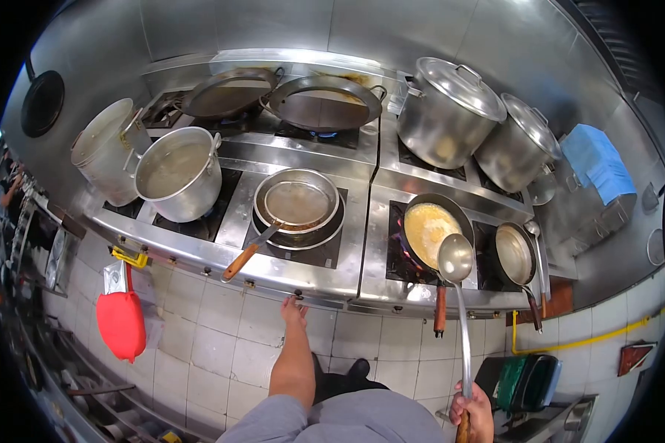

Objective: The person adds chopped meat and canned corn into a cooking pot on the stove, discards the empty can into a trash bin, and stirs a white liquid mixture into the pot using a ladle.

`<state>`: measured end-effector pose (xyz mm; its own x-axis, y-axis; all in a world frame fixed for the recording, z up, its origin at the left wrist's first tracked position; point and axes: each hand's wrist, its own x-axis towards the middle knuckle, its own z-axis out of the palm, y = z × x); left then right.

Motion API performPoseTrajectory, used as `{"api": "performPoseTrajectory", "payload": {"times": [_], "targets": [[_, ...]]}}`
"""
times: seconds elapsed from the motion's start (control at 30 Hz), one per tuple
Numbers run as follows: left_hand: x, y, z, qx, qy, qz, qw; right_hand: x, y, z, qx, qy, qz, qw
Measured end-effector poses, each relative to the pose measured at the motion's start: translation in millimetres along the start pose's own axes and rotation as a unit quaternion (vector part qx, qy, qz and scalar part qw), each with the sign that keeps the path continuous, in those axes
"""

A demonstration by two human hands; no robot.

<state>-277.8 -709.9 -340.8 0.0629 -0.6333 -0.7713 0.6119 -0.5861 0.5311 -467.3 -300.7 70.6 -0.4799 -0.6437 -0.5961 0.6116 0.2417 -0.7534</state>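
Note:
My right hand (474, 410) is wrapped round the wooden handle of a long steel ladle (456, 258). The ladle's bowl is over the front edge of a dark pan (451, 204) that holds a yellow, egg-like mixture (426, 227); flame shows beneath this pan. Out at the stove's front edge, my left hand (294, 311) is at a small dark control knob (298, 294), its fingers close together and partly hard to make out. Behind that hand, a strainer (295, 201) with a wooden handle rests over a pan on a burner.
Large pots (179, 173) stand at the left, with wide woks (321, 103) at the back. Lidded stockpots (451, 111) are at the back right. A smaller pan (515, 253) sits right of the egg pan. A red item (120, 325) hangs at the left front.

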Motion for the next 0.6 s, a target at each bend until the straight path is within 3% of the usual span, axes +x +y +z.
{"api": "performPoseTrajectory", "payload": {"times": [0.17, 0.23, 0.27, 0.33, 0.4, 0.47, 0.6], "targets": [[-2.4, -10.3, -46.9, 0.084, -0.054, -0.007, 0.995, 6.0, -16.7, 14.4, -0.008, -0.035, 0.008, 0.999], [-2.9, -16.0, -75.2, 0.316, -0.113, -0.011, 0.942, 13.6, -21.5, 15.6, -0.021, -0.049, 0.015, 0.998], [-6.6, -17.3, -91.0, 0.315, -0.11, -0.011, 0.943, 18.2, -24.8, 15.8, -0.045, -0.085, 0.018, 0.995], [-28.0, -15.4, -122.1, 0.49, -0.136, -0.007, 0.861, 29.7, -32.7, 16.0, -0.074, -0.123, 0.022, 0.989], [-48.3, -10.5, -157.0, 0.505, -0.122, -0.001, 0.854, 45.3, -42.9, 18.0, -0.142, -0.178, 0.061, 0.972], [-65.5, -5.7, -198.7, 0.464, -0.087, -0.021, 0.881, 62.1, -54.4, 19.4, -0.184, -0.233, 0.102, 0.949], [-113.5, -1.6, -272.4, 0.415, 0.032, -0.012, 0.909, 101.2, -59.9, 11.2, -0.258, -0.32, 0.156, 0.898]]}}
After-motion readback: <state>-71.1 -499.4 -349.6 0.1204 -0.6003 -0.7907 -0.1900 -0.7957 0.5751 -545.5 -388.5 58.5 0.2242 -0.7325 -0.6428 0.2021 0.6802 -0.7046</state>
